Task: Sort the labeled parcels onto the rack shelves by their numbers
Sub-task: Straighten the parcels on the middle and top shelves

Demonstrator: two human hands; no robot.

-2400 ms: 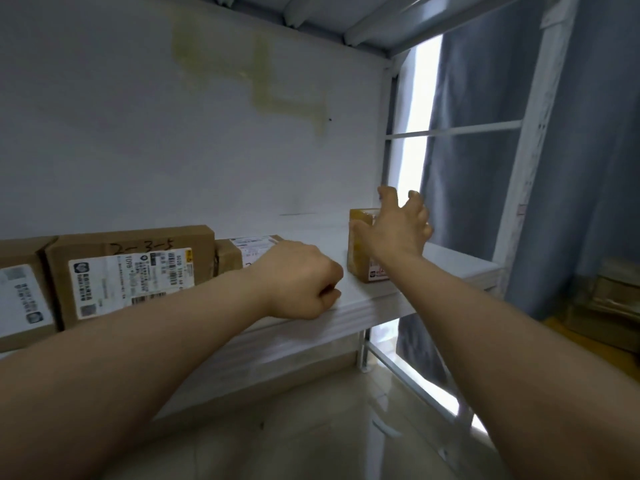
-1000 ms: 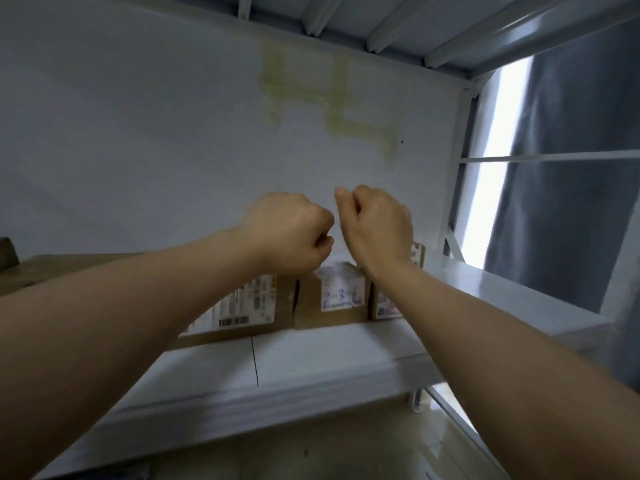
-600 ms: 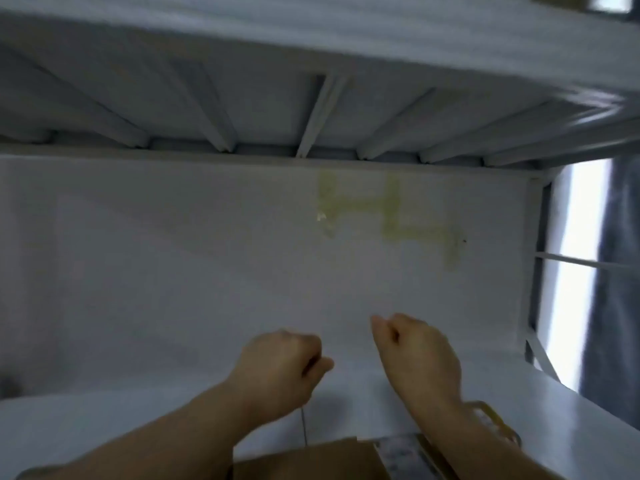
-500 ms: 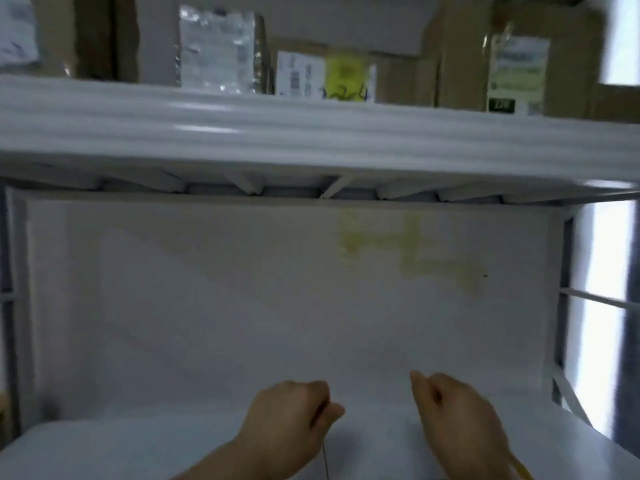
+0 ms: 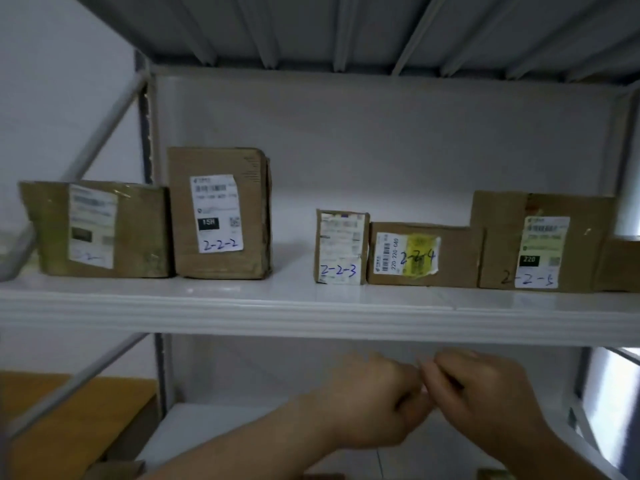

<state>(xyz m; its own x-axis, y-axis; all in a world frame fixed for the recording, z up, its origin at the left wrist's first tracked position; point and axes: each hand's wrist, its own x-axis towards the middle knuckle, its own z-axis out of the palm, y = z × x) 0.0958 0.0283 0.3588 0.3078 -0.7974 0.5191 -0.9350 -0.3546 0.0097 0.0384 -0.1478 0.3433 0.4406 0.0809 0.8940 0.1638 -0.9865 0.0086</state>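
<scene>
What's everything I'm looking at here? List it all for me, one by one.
rack shelf: one, white, across the middle
labelled parcels: five, brown cardboard, in a row on the rack shelf
cut-off parcel: one, brown, far right on that shelf
yellow sticker: one, on the parcel marked 2-2-4
upper shelf: one, grey ribbed underside, top
wooden surface: one, orange-brown, lower left
left hand: one, bare, fingers curled, below the shelf
right hand: one, bare, fingers curled, touching the left hand
</scene>
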